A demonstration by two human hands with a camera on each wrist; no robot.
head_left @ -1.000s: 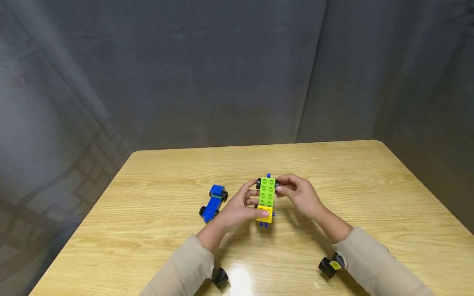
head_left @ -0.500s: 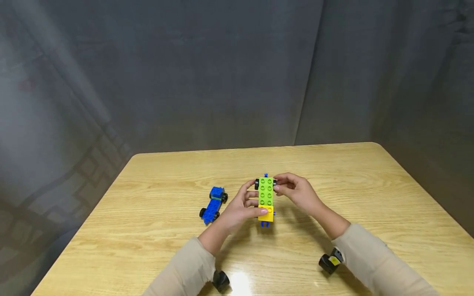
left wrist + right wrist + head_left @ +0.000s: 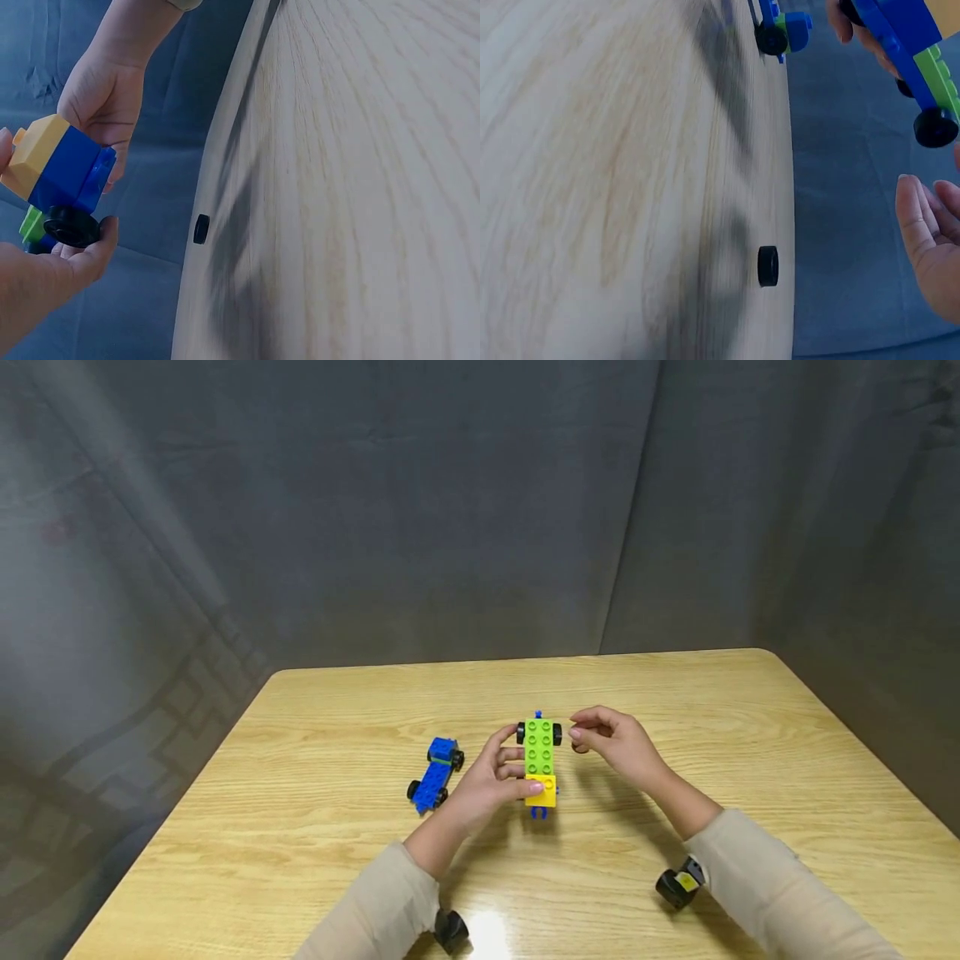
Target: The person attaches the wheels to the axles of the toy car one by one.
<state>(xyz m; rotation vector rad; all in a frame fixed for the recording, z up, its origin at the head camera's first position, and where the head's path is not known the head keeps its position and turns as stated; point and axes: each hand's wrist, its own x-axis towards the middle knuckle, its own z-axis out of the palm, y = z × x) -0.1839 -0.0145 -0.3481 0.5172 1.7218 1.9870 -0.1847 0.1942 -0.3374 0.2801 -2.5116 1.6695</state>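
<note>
My left hand grips a toy car by its near end, thumb over the yellow block and fingers along the left side. Lime-green studded bricks top the rest of its blue base. Black wheels show at the car's far end, and the left wrist view shows one black wheel near its yellow-topped end. Just right of the car is my right hand, fingers loosely bent and holding nothing. In the right wrist view, a gap separates the right hand from the car's nearest wheel.
A second toy car, blue with black wheels, stands on the wooden table left of my left hand. One loose black wheel lies on the table near its far edge. Dark cloth hangs behind the table.
My right hand has let go of the car's far right wheel and moved a little to the right. The left hand keeps its grip, and the car has hardly moved.
</note>
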